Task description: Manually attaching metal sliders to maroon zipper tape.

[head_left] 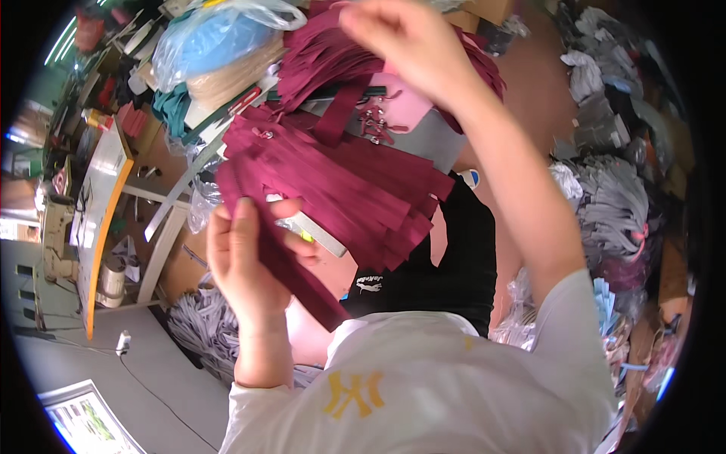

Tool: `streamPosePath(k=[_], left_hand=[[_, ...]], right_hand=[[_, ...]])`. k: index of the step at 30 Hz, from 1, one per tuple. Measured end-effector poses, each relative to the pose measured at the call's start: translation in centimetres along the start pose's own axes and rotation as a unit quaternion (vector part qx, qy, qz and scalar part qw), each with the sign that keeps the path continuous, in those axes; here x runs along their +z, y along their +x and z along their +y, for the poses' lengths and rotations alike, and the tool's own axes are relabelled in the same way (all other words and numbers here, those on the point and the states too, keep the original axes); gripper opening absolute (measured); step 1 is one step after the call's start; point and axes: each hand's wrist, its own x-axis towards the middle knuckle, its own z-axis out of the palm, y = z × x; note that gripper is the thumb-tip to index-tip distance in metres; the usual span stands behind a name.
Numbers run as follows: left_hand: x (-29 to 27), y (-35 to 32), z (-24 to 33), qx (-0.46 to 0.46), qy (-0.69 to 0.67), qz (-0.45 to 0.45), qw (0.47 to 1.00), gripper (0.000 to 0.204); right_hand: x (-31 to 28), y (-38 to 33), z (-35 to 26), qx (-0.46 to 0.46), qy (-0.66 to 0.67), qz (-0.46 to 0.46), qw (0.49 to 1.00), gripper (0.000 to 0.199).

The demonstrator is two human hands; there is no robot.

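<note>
My left hand grips the near end of a maroon zipper tape, thumb on top and fingers beneath. The tape's loose end hangs toward my shirt. Beside it, a thick layer of maroon zipper tapes lies across the work surface, overhanging the edge above my lap. My right hand is raised at the far side, fingers pinched together over a second maroon bundle; what lies between them is too blurred to make out. Small maroon zipper sliders form a little heap by a pink sheet.
A clear bag with blue contents sits at the far left. An orange-edged table stands left. Bundles of grey strips and plastic bags line the floor at right; more grey strips lie low on the left.
</note>
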Motion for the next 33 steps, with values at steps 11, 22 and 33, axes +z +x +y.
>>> streamPosePath(k=[11,22,33], left_hand=[[1.8,-1.9,-4.1,0.007,0.015,-0.195,0.981,0.01],[3.2,-0.4,-2.4,0.127,0.056,-0.156,0.978,0.022],[4.1,-1.3,-2.8,0.118,0.046,-0.154,0.98,0.014]], right_hand=[[4.0,-11.1,-6.4,0.16,0.445,-0.072,0.878,0.036],[3.0,-14.6,-7.1,0.15,0.427,-0.057,0.89,0.02],[1.9,-16.5,-7.0,0.154,0.401,-0.067,0.9,0.015]])
